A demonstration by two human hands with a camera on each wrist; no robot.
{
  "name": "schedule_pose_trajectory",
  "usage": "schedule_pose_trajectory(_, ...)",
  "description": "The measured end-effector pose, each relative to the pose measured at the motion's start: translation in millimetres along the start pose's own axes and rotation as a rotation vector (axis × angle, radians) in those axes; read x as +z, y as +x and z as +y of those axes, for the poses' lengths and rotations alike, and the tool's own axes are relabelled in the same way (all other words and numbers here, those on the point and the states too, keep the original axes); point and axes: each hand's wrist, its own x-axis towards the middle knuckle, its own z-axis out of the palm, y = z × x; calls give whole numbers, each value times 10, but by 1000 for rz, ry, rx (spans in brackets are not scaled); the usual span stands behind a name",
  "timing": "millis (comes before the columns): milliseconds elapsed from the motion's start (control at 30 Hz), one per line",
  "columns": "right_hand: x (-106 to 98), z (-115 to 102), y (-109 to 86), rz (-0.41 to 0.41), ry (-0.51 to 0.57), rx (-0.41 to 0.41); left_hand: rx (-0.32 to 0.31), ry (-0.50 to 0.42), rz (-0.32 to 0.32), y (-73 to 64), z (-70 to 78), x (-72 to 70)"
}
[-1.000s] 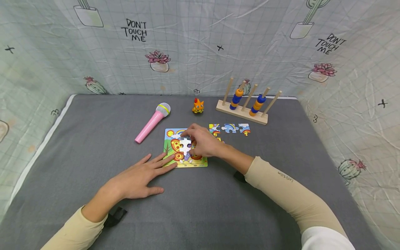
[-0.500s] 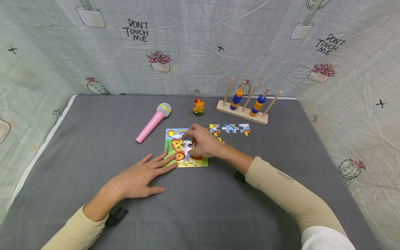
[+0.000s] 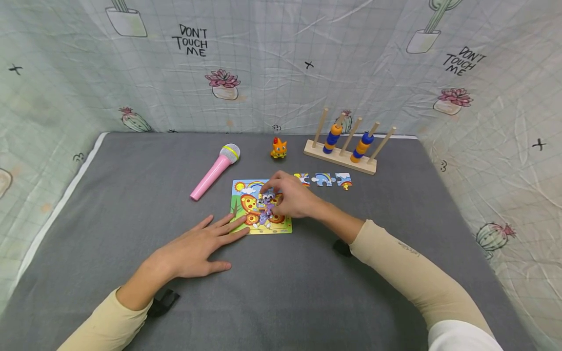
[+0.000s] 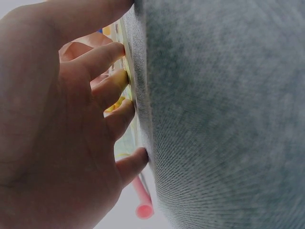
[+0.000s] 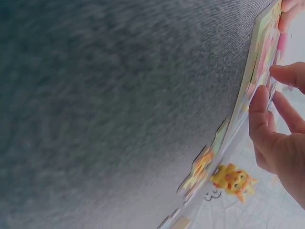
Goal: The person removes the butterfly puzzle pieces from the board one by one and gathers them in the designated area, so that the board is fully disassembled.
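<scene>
My left hand (image 3: 193, 254) lies flat with fingers spread, its fingertips on the lower left corner of a butterfly jigsaw puzzle board (image 3: 281, 230). In the left wrist view those fingertips (image 4: 125, 106) rest along the board's edge. My right hand (image 3: 293, 196) pinches a jigsaw piece (image 3: 266, 201) between thumb and fingers, over the middle of the board. A purple cartoon face shows on the piece. From the right wrist view, the piece is seen nearly edge-on between the thumb (image 5: 286, 75) and the fingers. The fingers hide the board's upper right part.
Loose jigsaw pieces (image 3: 323, 180) lie in a row right of the board, partly behind my right hand. A pink toy microphone (image 3: 212, 177) lies at upper left. Behind stand an orange toy figure (image 3: 278, 148) and a wooden peg stand (image 3: 340, 157) with blue and orange beads.
The piece in my right hand looked white a second ago; now its printed face shows. My right hand has shifted slightly right and away from me. The left hand stays in place.
</scene>
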Motion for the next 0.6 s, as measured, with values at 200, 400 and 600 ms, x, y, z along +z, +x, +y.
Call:
schedule_pose_trajectory(200,-36,88,-78,23,27,18,2,0,-2,9,-4,15)
schedule_pose_trajectory(400,-106,196,-178,23,87,47,-1,-6,-4,14,-5,19)
schedule_pose_trajectory(600,-153,331,-274,51,103,40,-1,-5,-1,17,-10,31)
